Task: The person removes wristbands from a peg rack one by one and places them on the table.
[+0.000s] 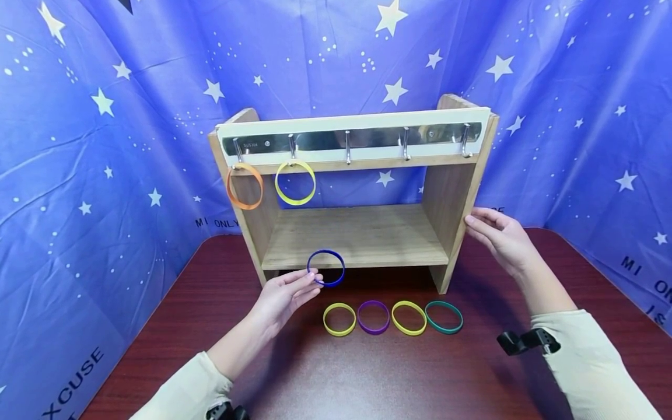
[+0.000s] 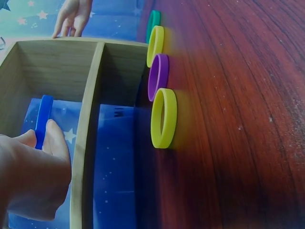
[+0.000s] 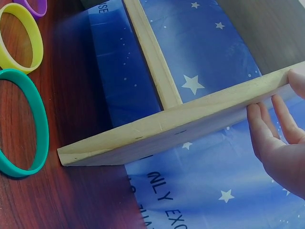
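Observation:
My left hand (image 1: 283, 297) pinches a blue silicone wristband (image 2: 44, 114) between thumb and fingers, holding it upright in front of the rack's lower shelf. My right hand (image 1: 504, 242) touches the right side panel (image 3: 143, 126) of the wooden rack, thumb at its front edge and fingers along the outer face. Across the rack's top runs a metal hook strip (image 1: 320, 142). An orange wristband (image 1: 247, 206) hangs from the leftmost hook, and a yellow wristband (image 1: 296, 202) from the second. The other hooks carry nothing.
On the dark red table, in front of the rack, a row holds a yellow wristband (image 2: 169, 119), a purple one (image 2: 163, 76), another yellow one (image 2: 159, 45) and a green one (image 3: 43, 129). A blue star-patterned curtain (image 1: 341, 58) surrounds the table's back and sides.

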A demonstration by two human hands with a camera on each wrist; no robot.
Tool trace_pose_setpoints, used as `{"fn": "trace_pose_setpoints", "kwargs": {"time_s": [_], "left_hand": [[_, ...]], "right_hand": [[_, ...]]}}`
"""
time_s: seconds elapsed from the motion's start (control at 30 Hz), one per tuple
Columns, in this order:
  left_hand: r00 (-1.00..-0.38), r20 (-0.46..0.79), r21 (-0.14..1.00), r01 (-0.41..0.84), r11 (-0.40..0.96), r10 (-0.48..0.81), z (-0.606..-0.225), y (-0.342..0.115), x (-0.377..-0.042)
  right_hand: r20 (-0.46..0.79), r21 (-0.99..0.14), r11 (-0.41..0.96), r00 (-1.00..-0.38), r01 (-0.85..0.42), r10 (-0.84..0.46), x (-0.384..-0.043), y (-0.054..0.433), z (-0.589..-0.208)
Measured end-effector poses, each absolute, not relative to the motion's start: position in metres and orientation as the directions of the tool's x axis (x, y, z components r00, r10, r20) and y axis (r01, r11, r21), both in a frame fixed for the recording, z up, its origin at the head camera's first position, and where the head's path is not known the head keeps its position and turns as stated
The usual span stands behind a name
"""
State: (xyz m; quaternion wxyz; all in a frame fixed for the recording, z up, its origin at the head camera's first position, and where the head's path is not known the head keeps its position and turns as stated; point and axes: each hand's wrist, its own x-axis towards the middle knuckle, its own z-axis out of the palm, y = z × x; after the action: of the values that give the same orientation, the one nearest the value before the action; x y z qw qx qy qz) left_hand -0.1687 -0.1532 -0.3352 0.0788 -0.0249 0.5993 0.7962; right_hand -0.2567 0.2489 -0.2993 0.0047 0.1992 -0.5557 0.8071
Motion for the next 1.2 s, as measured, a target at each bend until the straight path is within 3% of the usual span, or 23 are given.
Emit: {"fn": "trace_pose_setpoints", "kwargs": {"time_s": [1.2], "left_hand": [[-0.935,-0.266,0.956,-0.287,-0.058,0.235,-0.361,-0.199,-0.169]], "right_hand": [[0.327,-0.902,-0.358,-0.922,-0.24,-0.208,-0.258,0.25,-0.299]]}}
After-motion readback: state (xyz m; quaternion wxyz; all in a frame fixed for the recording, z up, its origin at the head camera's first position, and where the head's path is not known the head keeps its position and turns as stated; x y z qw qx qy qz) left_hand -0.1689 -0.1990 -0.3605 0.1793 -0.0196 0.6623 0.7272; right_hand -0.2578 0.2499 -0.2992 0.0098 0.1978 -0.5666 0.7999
